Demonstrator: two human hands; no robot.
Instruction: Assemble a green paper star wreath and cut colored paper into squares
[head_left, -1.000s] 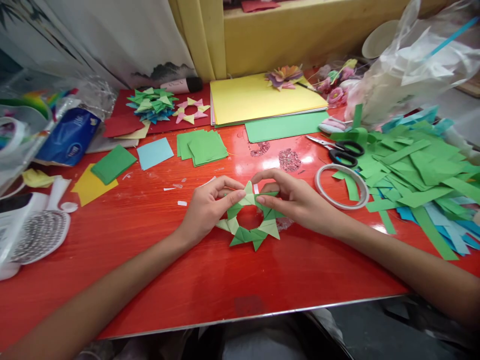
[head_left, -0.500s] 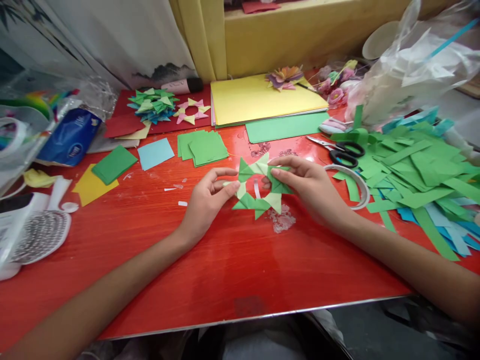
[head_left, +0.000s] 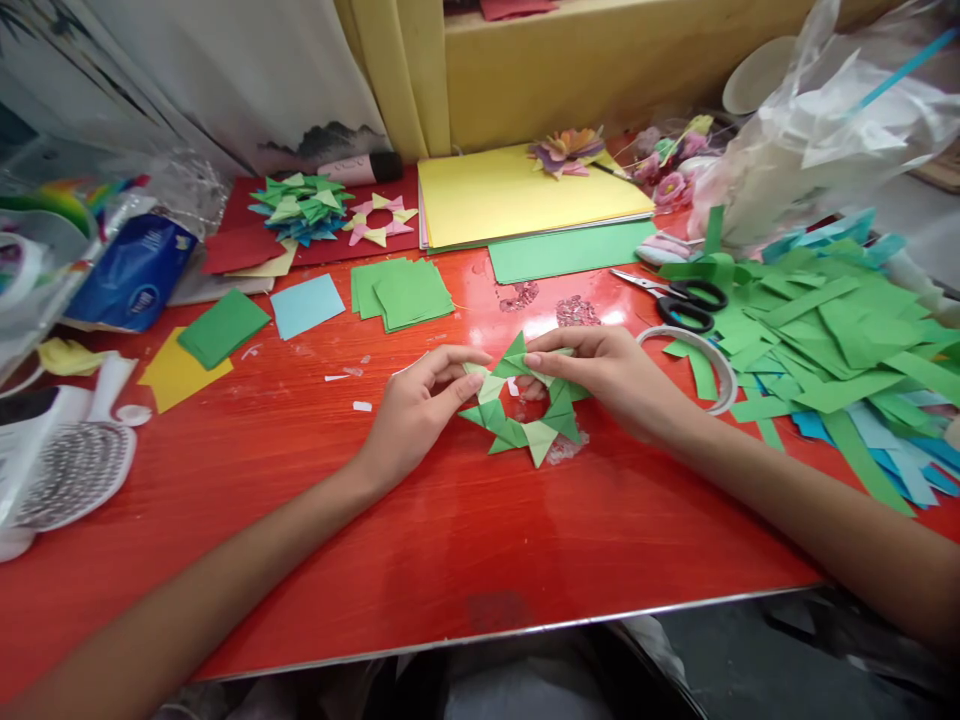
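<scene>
A green folded-paper star ring (head_left: pixel 525 420) with light and dark green points is held just above the red table (head_left: pixel 420 540) at its middle. My left hand (head_left: pixel 416 410) pinches the ring's left edge between thumb and fingers. My right hand (head_left: pixel 607 380) grips the ring's upper right side, fingers curled over it. The ring's lower points stick out free toward me.
A stack of green paper squares (head_left: pixel 405 292), a blue square (head_left: pixel 307 305) and other finished paper stars (head_left: pixel 300 208) lie behind. Scissors (head_left: pixel 679 298), a tape roll (head_left: pixel 705 365) and a heap of green and blue strips (head_left: pixel 832 350) are at right. A hairbrush (head_left: pixel 67 470) lies at left.
The ring was lifted and tilted up off the table, then lowered and turned flatter again. Both hands kept hold of it and sit slightly farther from me than a second ago.
</scene>
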